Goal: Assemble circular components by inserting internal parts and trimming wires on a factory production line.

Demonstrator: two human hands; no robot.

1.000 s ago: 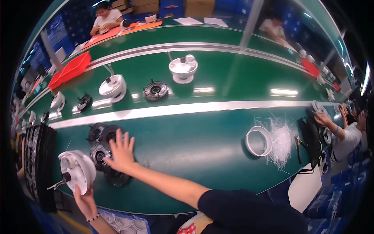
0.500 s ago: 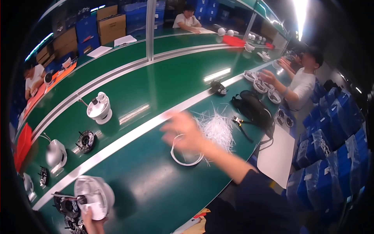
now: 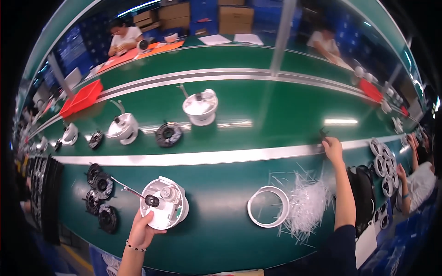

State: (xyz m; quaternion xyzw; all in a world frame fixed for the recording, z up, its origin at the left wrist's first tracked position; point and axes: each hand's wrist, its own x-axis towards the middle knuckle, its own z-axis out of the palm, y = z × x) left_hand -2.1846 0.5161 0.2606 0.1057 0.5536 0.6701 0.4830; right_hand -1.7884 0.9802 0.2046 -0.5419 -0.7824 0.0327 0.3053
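My left hand grips the lower edge of an open white dome camera housing, thumb inside its rim. The housing is tilted toward me, showing a black lens, a small green board and loose wires. Out at the white belt edge, my right hand has its fingers closed on a dark, blurred black fan-like part, mostly hidden by the hand. A white ring lies on the bench between my hands, touching a heap of thin white strips. Several black round finned parts lie left of the housing.
More white camera housings and black finned parts stand along the green belt. A black bag lies right of my right arm. Co-workers sit across the belt; another person works at right beside white rings.
My view has swung left. My right hand, earlier blurred above the white ring, has reached out to the black part at the belt edge. My left hand keeps holding the housing, now more fully in view.
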